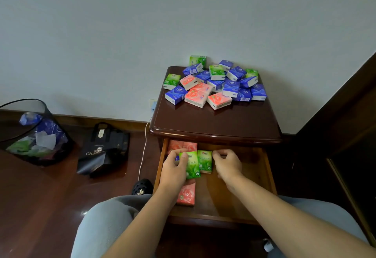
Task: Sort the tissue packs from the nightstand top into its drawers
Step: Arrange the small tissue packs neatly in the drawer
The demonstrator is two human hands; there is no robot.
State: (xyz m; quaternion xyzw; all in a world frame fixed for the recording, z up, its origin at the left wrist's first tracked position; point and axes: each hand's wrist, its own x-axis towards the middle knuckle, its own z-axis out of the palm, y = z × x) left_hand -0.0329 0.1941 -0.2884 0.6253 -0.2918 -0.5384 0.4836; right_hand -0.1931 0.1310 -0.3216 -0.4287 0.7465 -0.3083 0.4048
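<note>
A person sits facing a dark wooden nightstand [215, 123] whose top drawer [256, 176] is pulled open over their knees. On the floor at far left stand a mesh bin [12, 135] and a black bag [101, 152]. Inside the drawer, pink packs [182, 146] lie at the back left corner, and another pink pack [186, 194] lies toward the front. The left hand [175, 168] curls its fingers and thumb around a green pack [192, 166], apparently setting it down. Touching it on the right lies a second green pack [204, 161], which the right hand [227, 161] steadies with narrowly pinched fingertips, likely lining the two up by colour. At the back of the nightstand top, a heap of tissue packs [215, 84] in blue, green and pink awaits sorting.
</note>
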